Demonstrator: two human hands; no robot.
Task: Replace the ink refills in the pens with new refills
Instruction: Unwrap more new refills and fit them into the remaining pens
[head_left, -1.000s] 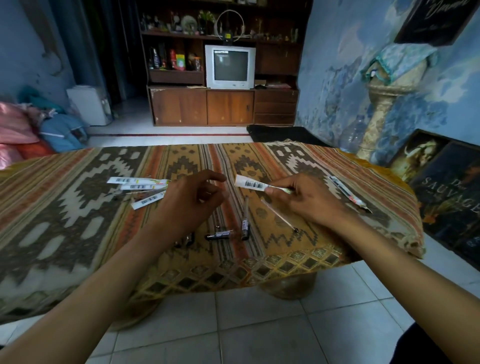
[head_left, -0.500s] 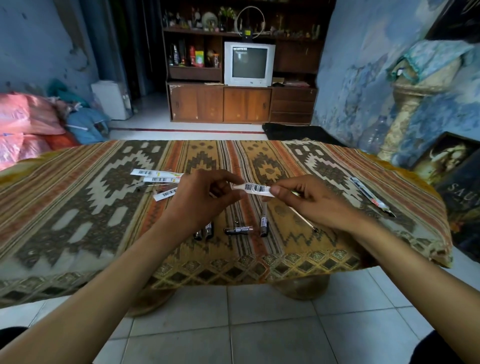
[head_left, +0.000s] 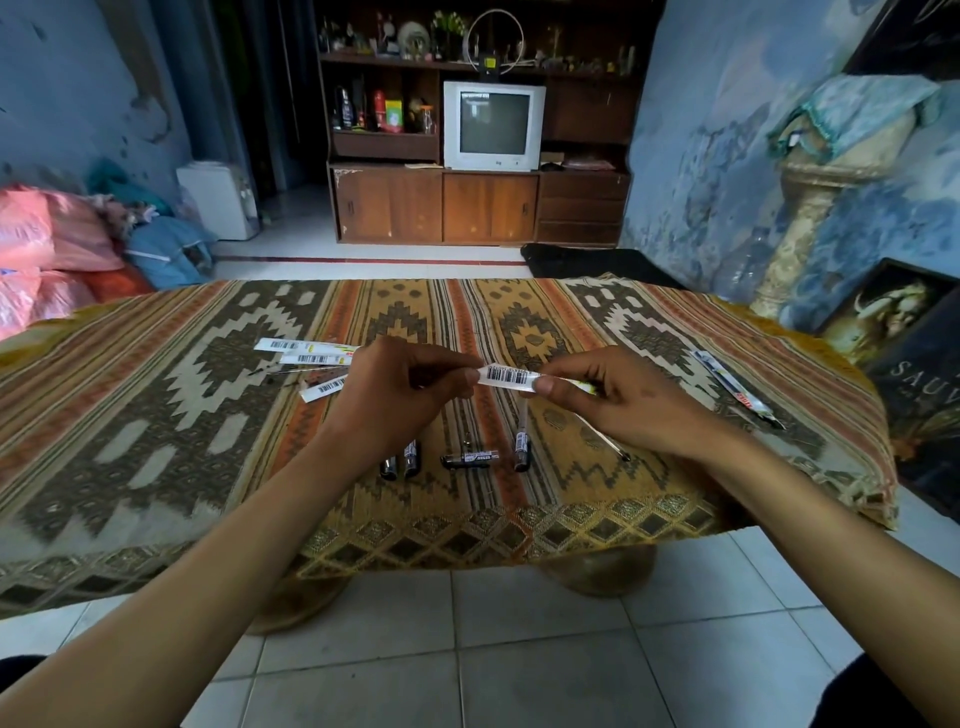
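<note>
Patterned tablecloth (head_left: 156, 441) on low table. Above pen parts (head_left: 470, 459), left hand (head_left: 400, 397) and right hand (head_left: 618, 397) each pinch barcoded refill packet (head_left: 506, 375) ends. Opened wrappers (head_left: 306, 358) left of pen parts.

Home living room: television (head_left: 493, 126), wooden cabinet (head_left: 478, 208), shelf knick-knacks.

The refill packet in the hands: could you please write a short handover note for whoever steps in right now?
Left hand pinches one end of the refill packet; right hand pinches the other, above the table.
Pen parts lie on the cloth below the hands.
Empty wrappers sit left; one sealed refill lies right.
Done: pens seem taken apart, some packets apparently emptied.
Left: open this packet, fit refills, reassemble pens.
</note>
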